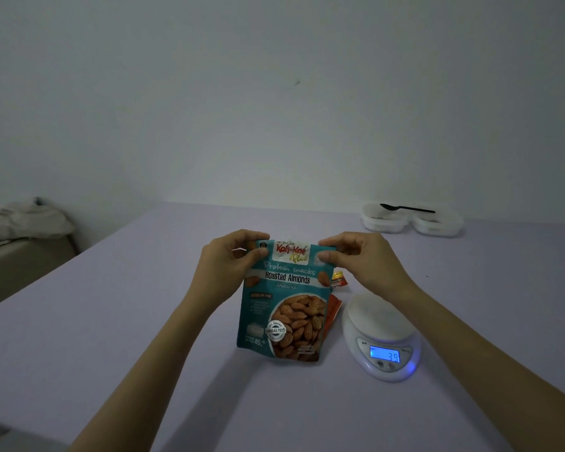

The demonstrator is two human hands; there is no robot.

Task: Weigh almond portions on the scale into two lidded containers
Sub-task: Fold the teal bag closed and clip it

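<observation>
- My left grip (232,256) pinches the top left corner of the almond pouch (284,308), thumb on the printed front and fingers curled behind
- My right grip (359,259) pinches the top right corner the same way, thumb tip on the front and the other fingers bent over the edge
- The pouch hangs upright between both grips with its teal face toward me; its bottom edge is low over the lavender surface (144,305), and I cannot tell whether it touches
- Whether the pouch's top is sealed or torn I cannot tell
- The white scale (380,334) sits just right of the pouch, and its blue lit display (385,354) shows the digits 39
- An orange packet (333,313) peeks out behind the pouch's right edge, between pouch and scale; a small red and yellow packet (338,279) lies farther back, below my right grip
- Two white containers (385,221) stand side by side, touching, at the far right of the surface, well apart from the scale
- A black spoon (406,208) lies across their tops, bowl to the left
- Crumpled pale bedding (23,220) lies at the far left
</observation>
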